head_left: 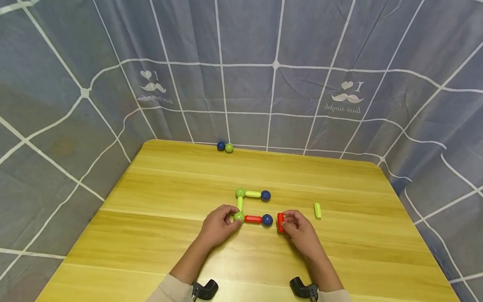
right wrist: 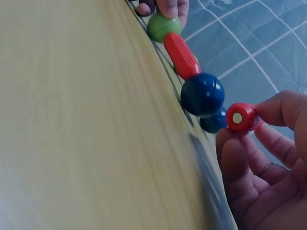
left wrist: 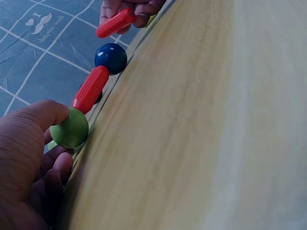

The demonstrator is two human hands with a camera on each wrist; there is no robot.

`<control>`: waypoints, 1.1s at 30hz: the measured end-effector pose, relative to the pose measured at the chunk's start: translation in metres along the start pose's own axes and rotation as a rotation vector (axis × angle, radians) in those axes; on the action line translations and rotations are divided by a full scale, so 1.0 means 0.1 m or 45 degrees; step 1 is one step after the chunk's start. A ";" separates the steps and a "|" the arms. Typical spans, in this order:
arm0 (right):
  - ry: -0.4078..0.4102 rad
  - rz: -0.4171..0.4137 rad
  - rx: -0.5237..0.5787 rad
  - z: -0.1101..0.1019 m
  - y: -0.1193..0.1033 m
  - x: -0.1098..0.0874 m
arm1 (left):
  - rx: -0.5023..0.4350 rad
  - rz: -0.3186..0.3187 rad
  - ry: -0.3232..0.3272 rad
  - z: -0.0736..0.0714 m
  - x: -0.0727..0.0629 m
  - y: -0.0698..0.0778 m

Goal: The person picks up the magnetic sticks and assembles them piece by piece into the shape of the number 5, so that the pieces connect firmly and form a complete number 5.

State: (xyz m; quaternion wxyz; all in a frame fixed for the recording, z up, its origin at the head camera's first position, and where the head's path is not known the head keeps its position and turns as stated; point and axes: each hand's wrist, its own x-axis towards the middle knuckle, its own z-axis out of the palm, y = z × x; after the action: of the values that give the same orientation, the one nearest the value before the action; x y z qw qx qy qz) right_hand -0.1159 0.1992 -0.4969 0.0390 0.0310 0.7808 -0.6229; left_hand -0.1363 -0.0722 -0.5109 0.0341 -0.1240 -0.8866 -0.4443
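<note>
My left hand [head_left: 219,224] pinches the near green ball [left wrist: 71,128] of a connected ball-and-rod figure on the table. From that ball a red rod [head_left: 253,219] runs right to a blue ball [head_left: 267,220]. A yellow-green rod [head_left: 240,204] leads back to a second green ball [head_left: 240,192], and another yellow-green rod [head_left: 253,194] joins that to a far blue ball [head_left: 266,195]. Just right of the near blue ball, my right hand [head_left: 300,233] pinches a loose red rod [head_left: 281,222] between thumb and fingers. Its end shows a round metal disc in the right wrist view.
A loose yellow-green rod [head_left: 318,211] lies to the right of my right hand. At the table's back edge sit a blue ball [head_left: 221,146] and a green ball [head_left: 229,147], side by side. A grey checked curtain [head_left: 249,88] hangs behind the wooden table [head_left: 170,180].
</note>
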 end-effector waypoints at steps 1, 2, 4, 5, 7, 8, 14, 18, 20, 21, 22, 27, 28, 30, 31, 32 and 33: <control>-0.014 0.012 0.025 0.01 0.00 0.00 | -0.003 0.003 0.004 0.00 0.00 0.01; -0.028 0.024 0.046 0.03 0.00 -0.01 | -0.006 0.003 0.007 0.00 0.00 0.01; -0.053 0.048 0.072 0.05 0.00 -0.01 | -0.012 0.000 0.012 0.00 -0.01 0.01; -0.061 0.058 0.076 0.07 -0.01 -0.02 | -0.015 -0.001 0.011 -0.01 -0.01 0.01; -0.073 0.075 0.081 0.09 0.00 -0.03 | -0.016 0.001 0.006 -0.01 -0.02 0.01; -0.078 0.076 0.087 0.10 -0.01 -0.04 | -0.016 -0.001 0.004 -0.01 -0.02 0.01; -0.099 0.037 0.062 0.16 -0.01 -0.04 | -0.016 -0.001 0.011 -0.02 -0.01 0.02; -0.125 0.030 0.039 0.18 -0.01 -0.04 | -0.017 0.009 0.018 -0.02 0.00 0.00; -0.157 0.028 0.040 0.20 -0.02 -0.05 | -0.017 0.011 0.018 -0.01 0.01 0.00; -0.171 0.031 0.045 0.20 -0.03 -0.05 | -0.015 0.010 0.017 -0.01 0.01 0.00; -0.185 0.029 0.050 0.21 -0.03 -0.05 | -0.015 0.009 0.017 -0.01 0.01 0.00; -0.232 0.031 0.040 0.22 -0.03 -0.06 | -0.028 0.021 0.020 -0.03 0.01 0.02; -0.238 0.034 0.036 0.22 -0.02 -0.06 | -0.030 0.022 0.020 -0.03 0.01 0.02; -0.245 0.041 0.021 0.22 -0.01 -0.06 | -0.029 0.019 0.021 -0.03 0.01 0.03; -0.240 0.043 0.013 0.22 0.00 -0.05 | -0.029 0.014 0.020 -0.03 0.01 0.03; -0.236 0.049 0.012 0.23 0.00 -0.05 | -0.028 0.012 0.019 -0.03 0.01 0.02; -0.232 0.049 0.003 0.23 0.00 -0.05 | -0.028 0.010 0.017 -0.03 0.01 0.02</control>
State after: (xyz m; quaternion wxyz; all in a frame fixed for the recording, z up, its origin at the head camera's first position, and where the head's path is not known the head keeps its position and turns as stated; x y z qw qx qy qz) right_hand -0.1101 0.1772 -0.5018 0.1219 -0.0110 0.7724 -0.6233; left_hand -0.1367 -0.0727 -0.5074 0.0404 -0.1249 -0.8809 -0.4547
